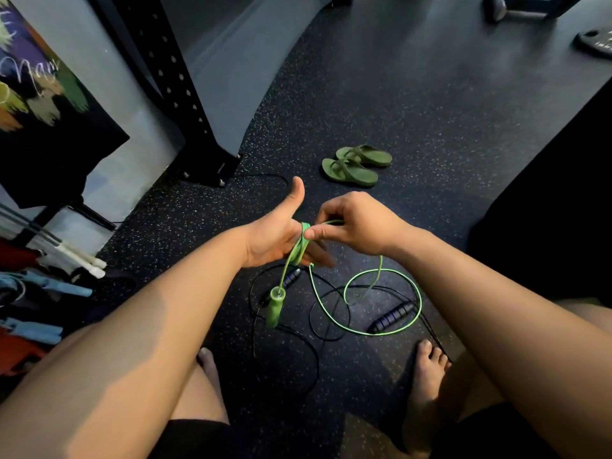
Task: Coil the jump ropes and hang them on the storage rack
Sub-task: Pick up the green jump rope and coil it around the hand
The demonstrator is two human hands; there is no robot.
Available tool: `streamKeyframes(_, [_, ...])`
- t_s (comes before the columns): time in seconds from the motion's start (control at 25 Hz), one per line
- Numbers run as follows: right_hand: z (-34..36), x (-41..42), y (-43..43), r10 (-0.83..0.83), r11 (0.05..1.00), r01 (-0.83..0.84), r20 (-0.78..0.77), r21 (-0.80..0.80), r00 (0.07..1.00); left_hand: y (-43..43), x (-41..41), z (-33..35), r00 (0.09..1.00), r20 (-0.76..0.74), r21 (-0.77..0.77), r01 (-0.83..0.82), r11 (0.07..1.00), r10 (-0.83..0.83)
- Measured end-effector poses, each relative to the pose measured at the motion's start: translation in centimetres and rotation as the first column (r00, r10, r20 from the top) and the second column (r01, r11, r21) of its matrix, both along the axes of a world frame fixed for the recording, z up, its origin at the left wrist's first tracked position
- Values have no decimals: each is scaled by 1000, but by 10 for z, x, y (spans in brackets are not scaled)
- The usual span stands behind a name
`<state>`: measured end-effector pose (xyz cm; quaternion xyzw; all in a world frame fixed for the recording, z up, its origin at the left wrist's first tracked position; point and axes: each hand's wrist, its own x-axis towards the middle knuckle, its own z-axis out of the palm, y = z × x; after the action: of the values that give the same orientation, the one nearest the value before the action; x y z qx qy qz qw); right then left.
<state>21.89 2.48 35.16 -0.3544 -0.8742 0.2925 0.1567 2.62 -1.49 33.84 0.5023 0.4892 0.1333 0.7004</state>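
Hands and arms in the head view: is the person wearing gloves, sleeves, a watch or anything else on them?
Nothing is worn. The left hand and right hand are bare: no gloves, rings or watch show. The left forearm and right forearm are bare too, with no sleeve in view up to the frame edge.

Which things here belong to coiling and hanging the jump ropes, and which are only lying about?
For the job:
green jump rope, partly coiled
black jump rope, loose on the floor

Lying about:
green sandals
weight plate
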Motion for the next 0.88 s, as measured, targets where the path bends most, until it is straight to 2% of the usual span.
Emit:
streamKeyframes(0.12, [-4,3,1,-19,1000,17,-86,-15,996,-4,0,7,987,37,-98,160,982,-157])
streamKeyframes(0.2, [-7,5,3,-47,997,38,-148,-65,988,-6,0,14,975,117,-113,204,972,-191])
streamKeyframes(0.28, [-12,4,3,-96,987,71,-172,-147,980,-8,-1,20,971,215,-85,125,988,-105])
streamKeyframes(0.44, [-27,-4,-3,-179,932,130,-117,-338,977,-10,-4,28,911,374,-84,-155,984,176])
streamKeyframes(0.6, [-42,-8,-5,-173,872,115,-79,-476,982,-5,-10,28,723,548,-138,-417,898,420])
streamKeyframes(0.68, [-46,-9,-6,-137,871,94,-54,-482,989,-2,-13,24,657,580,-139,-503,853,482])
streamKeyframes(0.88, [-42,-10,-3,-100,841,129,84,-526,991,4,-12,19,648,529,-39,-626,779,548])
